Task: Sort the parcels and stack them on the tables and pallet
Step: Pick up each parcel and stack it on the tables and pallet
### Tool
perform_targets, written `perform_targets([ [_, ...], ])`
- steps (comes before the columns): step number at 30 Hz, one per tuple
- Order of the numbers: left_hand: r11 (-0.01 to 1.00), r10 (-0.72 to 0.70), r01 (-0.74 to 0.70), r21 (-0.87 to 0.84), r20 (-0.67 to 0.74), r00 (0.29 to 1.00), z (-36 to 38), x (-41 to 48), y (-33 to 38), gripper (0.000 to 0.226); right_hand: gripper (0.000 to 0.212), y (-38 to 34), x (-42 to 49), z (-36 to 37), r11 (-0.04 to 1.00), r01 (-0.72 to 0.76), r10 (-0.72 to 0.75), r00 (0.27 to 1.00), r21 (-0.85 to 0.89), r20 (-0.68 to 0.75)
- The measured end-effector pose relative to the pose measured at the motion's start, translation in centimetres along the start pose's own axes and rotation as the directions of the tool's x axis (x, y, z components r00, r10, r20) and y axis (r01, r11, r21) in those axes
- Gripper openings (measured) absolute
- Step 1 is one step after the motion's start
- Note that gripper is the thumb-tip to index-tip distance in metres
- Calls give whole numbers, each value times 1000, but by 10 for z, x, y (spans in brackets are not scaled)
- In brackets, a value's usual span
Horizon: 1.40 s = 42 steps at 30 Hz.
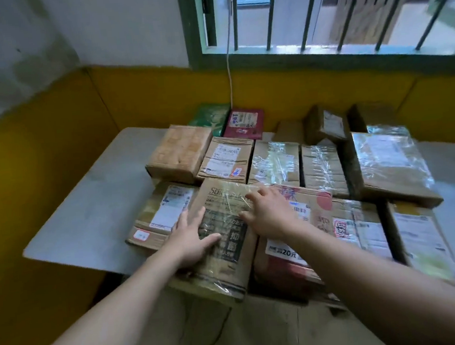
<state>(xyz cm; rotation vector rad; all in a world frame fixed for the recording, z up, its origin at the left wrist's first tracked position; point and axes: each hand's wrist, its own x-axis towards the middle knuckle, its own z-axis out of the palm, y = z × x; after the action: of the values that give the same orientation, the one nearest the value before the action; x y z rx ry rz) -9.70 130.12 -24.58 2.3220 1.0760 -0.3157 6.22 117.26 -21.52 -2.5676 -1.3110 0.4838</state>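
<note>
A brown cardboard parcel with black print and clear tape (pixel 229 256) lies on top of other parcels at the near edge of a grey table (pixel 93 210). My left hand (pixel 192 240) rests flat on its left side, fingers straight. My right hand (pixel 269 214) lies on its upper right part with fingers spread. Under and beside it are a labelled brown parcel (pixel 160 215) on the left and a red-printed carton (pixel 302 234) on the right. Several more taped parcels (pixel 274 163) fill the table behind.
A green packet (pixel 212 116) and a dark red box (pixel 244 123) sit at the back by the yellow wall. A large plastic-wrapped parcel (pixel 391 162) lies at the right. A barred window (pixel 317 15) is above. Bare table surface shows at the left. Concrete floor is below.
</note>
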Motion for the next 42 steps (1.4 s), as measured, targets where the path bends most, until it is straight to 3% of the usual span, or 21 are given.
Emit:
perform_targets([
  [4,997,39,-39,-62,0,999,-4,5,-18,85,54,-9,3,3,999,-44,44,998,-11,-36],
  [8,985,14,-13,-173,3,1000,-14,10,-31,81,72,-21,9,8,989,-130,134,990,75,-47],
  [14,963,-13,13,-268,2,1000,-14,9,-26,83,81,-34,17,29,984,-177,178,983,27,-46],
  [18,932,30,-25,-362,9,1000,-20,0,-24,86,80,-44,7,24,960,-196,225,966,201,-130],
  [23,891,245,-239,-386,-35,969,-59,-26,-28,84,78,-65,-23,-4,868,-134,280,927,477,-250],
  [31,714,546,-599,-363,-246,801,-123,-95,10,76,77,-82,-89,-58,736,46,424,746,675,-513],
  [36,641,685,-710,-292,-200,701,-117,-134,70,81,72,-50,-150,-87,727,92,498,612,680,-615],
  [42,553,790,-791,-261,-138,598,-48,-188,175,82,70,33,-266,-108,705,33,604,494,708,-625],
])
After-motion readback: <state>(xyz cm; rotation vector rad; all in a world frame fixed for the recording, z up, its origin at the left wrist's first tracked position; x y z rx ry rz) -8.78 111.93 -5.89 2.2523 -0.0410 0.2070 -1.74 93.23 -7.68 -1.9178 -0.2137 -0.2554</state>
